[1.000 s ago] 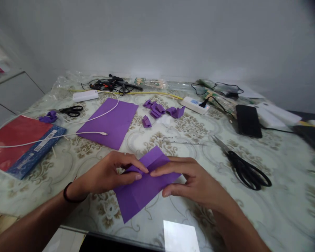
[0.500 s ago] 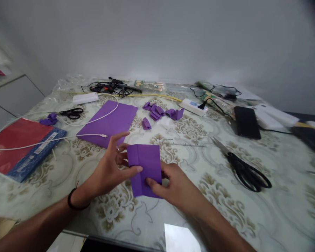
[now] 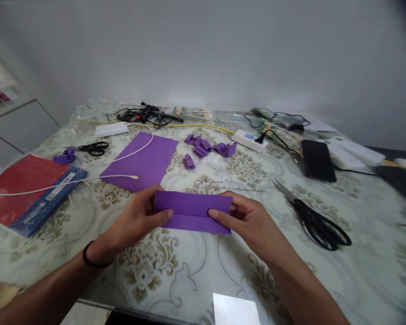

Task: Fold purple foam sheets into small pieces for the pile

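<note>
I hold a folded purple paper strip (image 3: 192, 211) level just above the table, long side left to right. My left hand (image 3: 135, 221) pinches its left end, thumb on the front. My right hand (image 3: 248, 221) pinches its right end the same way. A black band circles my left wrist. Beyond the strip lies a flat purple sheet (image 3: 142, 160) with a white cable (image 3: 98, 178) across it. Several small folded purple pieces (image 3: 206, 146) sit further back.
Large black scissors (image 3: 311, 219) lie right of my hands, small black scissors (image 3: 94, 146) at back left. A red and blue paper pack (image 3: 27, 187) sits at the left edge. A power strip (image 3: 249, 139), a black phone (image 3: 317, 160) and tangled wires line the back.
The purple paper has been folded narrower and turned from upright to horizontal. Both hands have moved apart to its two ends.
</note>
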`<action>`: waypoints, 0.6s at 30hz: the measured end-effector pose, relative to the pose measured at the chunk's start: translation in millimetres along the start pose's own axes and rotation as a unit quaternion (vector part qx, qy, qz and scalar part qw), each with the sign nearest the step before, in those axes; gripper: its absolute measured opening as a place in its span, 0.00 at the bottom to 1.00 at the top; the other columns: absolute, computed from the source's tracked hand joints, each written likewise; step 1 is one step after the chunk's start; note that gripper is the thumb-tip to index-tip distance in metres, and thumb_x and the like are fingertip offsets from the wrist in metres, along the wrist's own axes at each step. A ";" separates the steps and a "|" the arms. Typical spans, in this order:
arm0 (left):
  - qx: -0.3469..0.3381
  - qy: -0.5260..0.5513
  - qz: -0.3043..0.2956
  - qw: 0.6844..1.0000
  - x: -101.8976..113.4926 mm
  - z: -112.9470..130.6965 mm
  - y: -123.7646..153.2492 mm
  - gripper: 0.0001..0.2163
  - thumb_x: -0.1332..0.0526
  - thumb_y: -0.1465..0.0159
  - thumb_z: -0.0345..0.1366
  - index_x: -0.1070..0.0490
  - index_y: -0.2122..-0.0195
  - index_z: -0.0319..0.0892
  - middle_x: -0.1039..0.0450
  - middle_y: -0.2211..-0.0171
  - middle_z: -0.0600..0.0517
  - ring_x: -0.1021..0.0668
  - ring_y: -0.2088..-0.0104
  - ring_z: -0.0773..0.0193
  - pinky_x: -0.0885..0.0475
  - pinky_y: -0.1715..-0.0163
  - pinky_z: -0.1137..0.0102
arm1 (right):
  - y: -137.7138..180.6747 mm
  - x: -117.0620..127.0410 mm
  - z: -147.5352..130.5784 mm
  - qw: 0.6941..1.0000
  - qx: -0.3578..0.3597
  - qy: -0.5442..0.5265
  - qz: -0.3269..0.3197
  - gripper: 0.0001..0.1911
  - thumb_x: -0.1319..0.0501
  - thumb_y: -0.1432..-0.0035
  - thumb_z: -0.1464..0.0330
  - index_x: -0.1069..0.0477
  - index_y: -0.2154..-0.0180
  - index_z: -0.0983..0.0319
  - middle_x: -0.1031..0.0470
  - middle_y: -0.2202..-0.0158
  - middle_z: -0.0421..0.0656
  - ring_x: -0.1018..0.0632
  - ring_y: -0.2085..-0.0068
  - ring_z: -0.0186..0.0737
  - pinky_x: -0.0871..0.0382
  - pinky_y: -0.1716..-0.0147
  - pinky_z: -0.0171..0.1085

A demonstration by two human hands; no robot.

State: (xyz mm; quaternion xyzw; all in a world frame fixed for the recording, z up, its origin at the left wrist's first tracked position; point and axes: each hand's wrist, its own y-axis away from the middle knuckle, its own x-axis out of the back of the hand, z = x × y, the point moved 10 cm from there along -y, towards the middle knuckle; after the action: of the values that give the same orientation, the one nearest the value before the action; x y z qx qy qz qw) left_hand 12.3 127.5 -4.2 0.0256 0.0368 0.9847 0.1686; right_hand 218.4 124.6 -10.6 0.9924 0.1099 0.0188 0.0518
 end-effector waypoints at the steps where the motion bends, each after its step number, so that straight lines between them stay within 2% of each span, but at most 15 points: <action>1: -0.012 -0.031 -0.013 0.999 -1.4 5.0 0.9 0.11 0.28 0.37 0.36 0.25 0.56 0.45 0.22 0.64 0.55 0.21 0.67 0.65 0.28 0.69 0.74 | 1.2 -4.9 1.0 1.000 -0.009 -0.004 -0.020 0.18 0.23 0.47 0.55 0.23 0.66 0.60 0.25 0.74 0.38 0.26 0.74 0.35 0.30 0.76 0.32; 3: -0.047 -0.104 -0.046 0.992 -7.6 16.3 3.1 0.15 0.27 0.37 0.36 0.23 0.50 0.47 0.19 0.54 0.52 0.19 0.56 0.60 0.24 0.59 0.70 | 4.0 -12.1 0.8 0.999 -0.016 0.000 -0.049 0.16 0.24 0.46 0.55 0.21 0.67 0.61 0.23 0.73 0.39 0.24 0.73 0.35 0.28 0.75 0.33; 5: -0.061 -0.156 -0.060 0.984 -12.1 22.2 4.5 0.11 0.29 0.35 0.36 0.20 0.51 0.47 0.17 0.55 0.52 0.17 0.55 0.59 0.24 0.54 0.68 | 6.1 -15.5 -1.2 0.998 -0.011 0.003 -0.060 0.14 0.25 0.43 0.56 0.19 0.65 0.61 0.20 0.70 0.41 0.22 0.71 0.36 0.25 0.72 0.34; 8: -0.064 -0.201 -0.047 0.976 -13.4 25.3 4.7 0.06 0.32 0.33 0.35 0.17 0.56 0.46 0.14 0.60 0.53 0.16 0.60 0.60 0.23 0.55 0.68 | 8.0 -20.8 -1.9 0.997 -0.012 -0.011 -0.077 0.12 0.26 0.41 0.58 0.17 0.63 0.60 0.18 0.69 0.41 0.19 0.71 0.37 0.22 0.70 0.34; 13: -0.083 -0.222 -0.006 0.972 -7.6 29.0 6.0 0.08 0.30 0.34 0.35 0.16 0.54 0.48 0.13 0.59 0.53 0.15 0.60 0.59 0.21 0.53 0.67 | 11.0 -27.6 -3.3 0.994 -0.016 -0.046 -0.100 0.14 0.27 0.39 0.57 0.20 0.67 0.61 0.19 0.73 0.40 0.18 0.75 0.38 0.20 0.73 0.35; 16: -0.093 -0.212 0.023 0.972 -1.0 30.3 6.6 0.08 0.29 0.35 0.36 0.16 0.54 0.47 0.13 0.57 0.52 0.15 0.58 0.57 0.21 0.53 0.66 | 12.5 -27.9 -3.7 0.993 -0.017 -0.053 -0.100 0.13 0.27 0.38 0.57 0.20 0.64 0.61 0.19 0.74 0.40 0.17 0.75 0.38 0.20 0.74 0.34; 18: -0.098 -0.204 0.020 0.974 -0.7 29.5 6.8 0.07 0.29 0.35 0.35 0.15 0.56 0.47 0.13 0.58 0.52 0.14 0.59 0.58 0.21 0.55 0.67 | 13.4 -29.0 -4.1 0.994 -0.015 -0.044 -0.103 0.13 0.28 0.37 0.58 0.19 0.60 0.61 0.18 0.72 0.41 0.16 0.74 0.38 0.20 0.74 0.33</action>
State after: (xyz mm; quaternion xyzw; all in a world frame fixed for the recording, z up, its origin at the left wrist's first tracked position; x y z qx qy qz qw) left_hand 12.5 122.7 25.7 0.2097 -0.0958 0.9608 0.1541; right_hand 192.9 105.7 -5.9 0.9749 0.2085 -0.0285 0.0728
